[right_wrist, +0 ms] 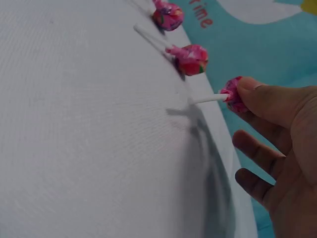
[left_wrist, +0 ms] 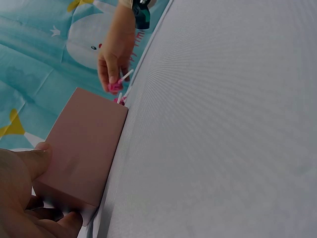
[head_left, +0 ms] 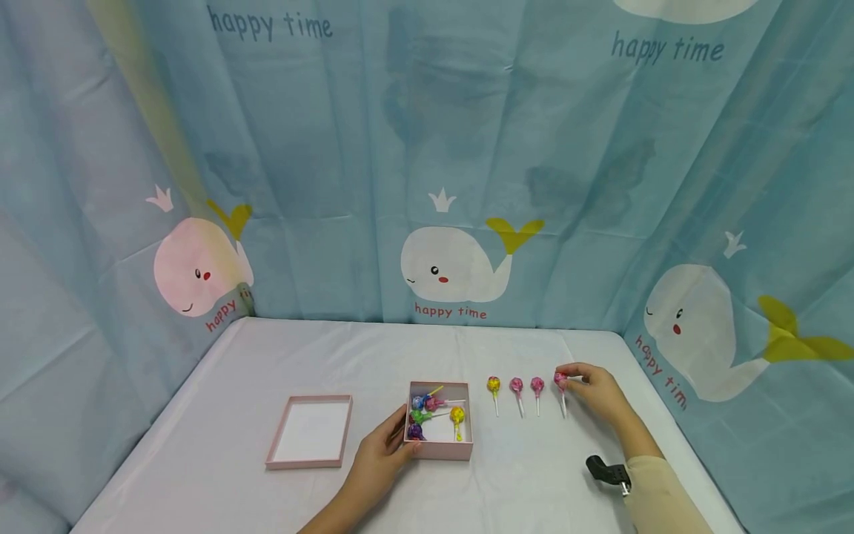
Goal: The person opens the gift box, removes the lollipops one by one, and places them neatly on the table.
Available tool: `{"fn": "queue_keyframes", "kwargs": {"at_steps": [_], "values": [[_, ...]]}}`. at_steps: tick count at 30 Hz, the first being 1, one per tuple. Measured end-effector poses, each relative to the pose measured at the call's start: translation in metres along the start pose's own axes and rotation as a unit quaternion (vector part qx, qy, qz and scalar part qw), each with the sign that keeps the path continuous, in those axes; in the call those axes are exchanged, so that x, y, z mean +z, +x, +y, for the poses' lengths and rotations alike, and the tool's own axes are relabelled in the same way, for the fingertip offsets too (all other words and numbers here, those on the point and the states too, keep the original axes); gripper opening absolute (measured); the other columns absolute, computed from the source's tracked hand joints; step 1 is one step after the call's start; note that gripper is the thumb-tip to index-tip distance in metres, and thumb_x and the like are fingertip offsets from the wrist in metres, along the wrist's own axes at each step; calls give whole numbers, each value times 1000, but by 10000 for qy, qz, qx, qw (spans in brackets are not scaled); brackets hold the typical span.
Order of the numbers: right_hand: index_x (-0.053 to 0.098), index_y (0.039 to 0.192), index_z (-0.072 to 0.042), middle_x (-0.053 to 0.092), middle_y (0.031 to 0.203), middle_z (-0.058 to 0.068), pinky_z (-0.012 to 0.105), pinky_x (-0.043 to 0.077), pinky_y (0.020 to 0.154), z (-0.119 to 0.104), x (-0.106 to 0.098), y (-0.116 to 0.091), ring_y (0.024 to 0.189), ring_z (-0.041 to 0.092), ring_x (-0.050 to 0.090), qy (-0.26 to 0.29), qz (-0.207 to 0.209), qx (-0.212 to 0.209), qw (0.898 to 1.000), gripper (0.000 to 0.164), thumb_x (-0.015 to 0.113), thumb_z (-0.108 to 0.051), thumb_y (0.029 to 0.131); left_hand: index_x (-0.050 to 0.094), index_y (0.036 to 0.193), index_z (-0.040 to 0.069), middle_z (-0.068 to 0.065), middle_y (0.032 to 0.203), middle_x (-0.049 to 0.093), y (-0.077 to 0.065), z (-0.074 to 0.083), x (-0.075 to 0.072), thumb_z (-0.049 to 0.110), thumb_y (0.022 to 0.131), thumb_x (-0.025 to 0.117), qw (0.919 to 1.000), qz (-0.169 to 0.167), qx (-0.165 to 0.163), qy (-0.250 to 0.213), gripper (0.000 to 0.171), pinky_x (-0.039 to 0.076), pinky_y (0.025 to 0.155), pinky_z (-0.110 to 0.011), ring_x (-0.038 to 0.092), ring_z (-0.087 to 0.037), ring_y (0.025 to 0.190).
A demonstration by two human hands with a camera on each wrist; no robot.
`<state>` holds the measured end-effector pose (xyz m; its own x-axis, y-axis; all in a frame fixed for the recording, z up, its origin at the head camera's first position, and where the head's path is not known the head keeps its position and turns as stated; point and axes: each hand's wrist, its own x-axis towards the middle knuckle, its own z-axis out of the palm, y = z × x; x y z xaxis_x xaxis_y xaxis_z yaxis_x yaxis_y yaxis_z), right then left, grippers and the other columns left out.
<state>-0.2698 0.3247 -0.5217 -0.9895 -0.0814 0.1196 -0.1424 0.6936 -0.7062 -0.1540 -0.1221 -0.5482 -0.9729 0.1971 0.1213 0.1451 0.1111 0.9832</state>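
Note:
In the head view my right hand (head_left: 596, 393) pinches a pink-wrapped lollipop (head_left: 560, 380) by its candy end at the right of a row. Its white stick (right_wrist: 210, 99) points away from the fingers in the right wrist view, apart from the cloth and above its shadow. Two pink lollipops (head_left: 517, 385) and a yellow one (head_left: 494, 384) lie to its left. My left hand (head_left: 379, 454) holds the left side of an open pink box (head_left: 440, 450), thumb at the front corner. Inside it lie several lollipops, among them a yellow one (head_left: 457, 415) and a green one (head_left: 419, 417).
A shallow pink box lid (head_left: 303, 464), white inside, lies on the left of the table (head_left: 507, 489), which is covered in white cloth. Blue curtains (head_left: 320, 267) with printed whales hang behind and at both sides. A black device (head_left: 607, 471) sticks out by the right sleeve.

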Motion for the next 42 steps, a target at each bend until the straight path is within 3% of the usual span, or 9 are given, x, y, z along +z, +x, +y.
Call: {"fn": "queue_keyframes", "kwargs": {"at_steps": [6,12,27,42], "values": [[75,118,-13,74,120,8,57,50,108,10,7,4,122,35,61,21,-123,119,9999,27,75,-28,96,35,156,-4,-25,162,33,0,1,0,17,90,79,10000,-1,18,-30,82,44,112,-26,40,-39,145],[75,118,-11,72,124,12,64,41,116,15,11,6,131,41,57,213,-297,150,9992,30,76,-29,95,35,156,-5,-25,162,33,0,2,-1,17,91,78,10000,-8,9,38,81,45,112,-26,40,-39,145],[74,121,-13,70,129,13,67,38,117,18,13,3,134,43,53,-40,-351,163,9992,28,74,-28,97,34,156,-5,-25,162,32,-1,1,-1,17,91,78,10000,-34,-42,-22,81,44,113,-27,39,-40,146],[73,122,-11,70,128,14,65,43,113,11,7,1,128,41,57,-32,-339,176,9993,27,73,-20,97,35,156,-4,-25,161,34,-1,3,0,19,90,79,10000,-19,-27,6,82,44,113,-27,41,-40,145]]}}
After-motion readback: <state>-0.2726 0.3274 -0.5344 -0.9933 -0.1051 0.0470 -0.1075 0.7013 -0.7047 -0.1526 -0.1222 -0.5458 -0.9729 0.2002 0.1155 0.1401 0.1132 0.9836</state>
